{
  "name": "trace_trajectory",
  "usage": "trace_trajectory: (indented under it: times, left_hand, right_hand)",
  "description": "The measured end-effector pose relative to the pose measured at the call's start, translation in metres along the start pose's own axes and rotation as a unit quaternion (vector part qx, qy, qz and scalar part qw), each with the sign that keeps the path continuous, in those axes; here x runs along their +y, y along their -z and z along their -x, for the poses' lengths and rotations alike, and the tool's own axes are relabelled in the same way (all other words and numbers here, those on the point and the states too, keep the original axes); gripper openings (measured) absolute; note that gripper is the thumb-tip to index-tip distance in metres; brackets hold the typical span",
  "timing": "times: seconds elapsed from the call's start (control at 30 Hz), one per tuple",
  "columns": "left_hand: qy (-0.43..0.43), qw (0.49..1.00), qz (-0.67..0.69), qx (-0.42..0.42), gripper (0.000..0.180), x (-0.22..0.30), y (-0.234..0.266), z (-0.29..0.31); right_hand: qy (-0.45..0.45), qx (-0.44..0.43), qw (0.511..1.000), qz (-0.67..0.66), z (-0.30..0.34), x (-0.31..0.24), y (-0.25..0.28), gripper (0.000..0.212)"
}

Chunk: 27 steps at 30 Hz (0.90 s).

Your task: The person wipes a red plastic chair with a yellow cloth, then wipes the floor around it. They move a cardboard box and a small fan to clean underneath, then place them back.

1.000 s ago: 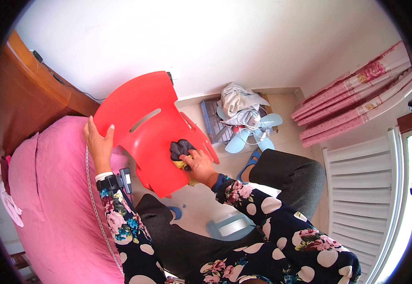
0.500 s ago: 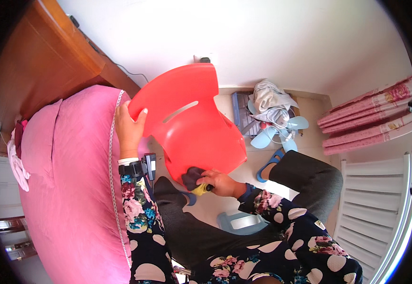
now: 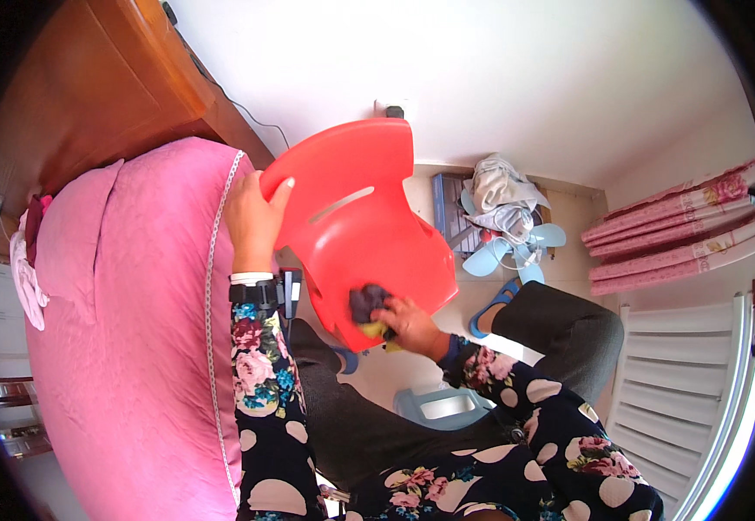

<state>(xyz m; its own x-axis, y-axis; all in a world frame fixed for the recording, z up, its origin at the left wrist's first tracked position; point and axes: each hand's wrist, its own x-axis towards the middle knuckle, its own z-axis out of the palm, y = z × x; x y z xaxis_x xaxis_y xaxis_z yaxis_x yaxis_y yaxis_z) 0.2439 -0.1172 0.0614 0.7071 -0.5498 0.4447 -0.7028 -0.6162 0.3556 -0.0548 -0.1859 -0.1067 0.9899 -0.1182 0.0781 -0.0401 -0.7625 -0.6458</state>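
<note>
A red plastic chair seat [image 3: 377,234] with a slotted backrest stands tilted in front of me, between my knees. My left hand [image 3: 254,215] grips the left edge of its backrest, thumb on the front face and the fingers mostly hidden behind. In my right hand [image 3: 412,326] is a bunched dark cloth [image 3: 367,304] with a yellow part, pressed on the seat near its front edge. The fingers are bent over the cloth. Whatever holds the seat up from below is hidden.
A bed with a pink cover [image 3: 152,347] runs along my left, below a wooden headboard [image 3: 108,69]. Beyond my right foot lie blue fan blades [image 3: 503,253] and a heap of pale cloth [image 3: 503,191]. A grey-blue plastic stool [image 3: 443,408] is beneath me; a white slatted rack [image 3: 677,373] stands at right.
My right hand has moved the cloth up from the seat's front rim onto its surface. My left hand keeps its hold on the backrest. The whole view has shifted slightly.
</note>
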Motion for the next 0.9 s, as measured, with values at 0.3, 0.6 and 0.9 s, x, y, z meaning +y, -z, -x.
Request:
trace_trajectory:
  times: [0.3,0.6,0.9]
  left_hand:
    - [0.089,0.996,0.012,0.004,0.035,0.013,0.007,0.002]
    - [-0.018,0.988,0.153,0.019,0.030,0.052,0.024,-0.005]
    - [-0.168,0.949,0.241,-0.111,0.041,-0.011,0.039,0.028]
  right_hand:
    - [-0.125,0.117,0.918,-0.357,0.025,0.009,0.051,0.055]
    - [-0.216,0.301,0.812,-0.451,0.043,0.043,0.155,0.046]
    - [-0.267,0.362,0.775,-0.444,0.078,0.044,0.169,0.049]
